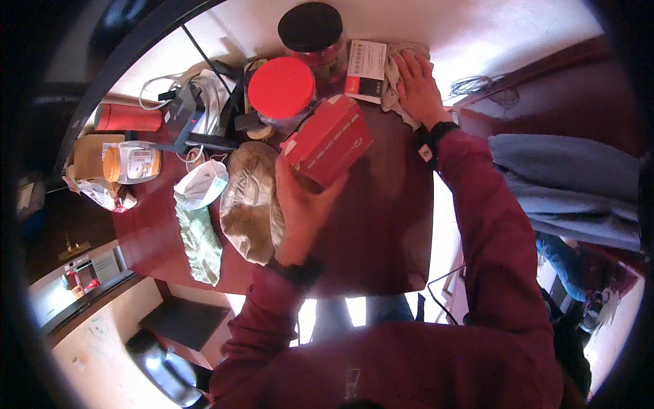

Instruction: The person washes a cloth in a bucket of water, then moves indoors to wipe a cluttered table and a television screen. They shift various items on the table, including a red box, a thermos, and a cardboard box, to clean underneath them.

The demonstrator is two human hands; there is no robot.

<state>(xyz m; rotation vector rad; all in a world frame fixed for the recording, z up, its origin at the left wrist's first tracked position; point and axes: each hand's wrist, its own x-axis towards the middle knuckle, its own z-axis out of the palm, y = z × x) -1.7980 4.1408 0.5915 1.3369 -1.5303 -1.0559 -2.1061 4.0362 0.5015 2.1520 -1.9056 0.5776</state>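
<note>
My left hand (304, 209) grips a red cardboard box (332, 140) from below and holds it tilted above the dark red table (378, 220). At the table's far right corner my right hand (419, 87) lies with its fingers on a crumpled beige cloth (393, 76); whether they grip it I cannot tell. Touching the cloth on its left is a white, red and black carton (367, 69). Behind the red box stand a jar with a red lid (281, 87) and a larger jar with a black lid (310, 26). A tan cap (250, 204) lies just left of my left hand.
Left of the cap lie a face mask (202, 186) and a pale green cloth (199, 245). Farther left are an orange-lidded jar (133, 162), a red cylinder (129, 117) and tangled white cables (209, 102). Grey fabric (567, 189) hangs at the right, beyond the table's edge.
</note>
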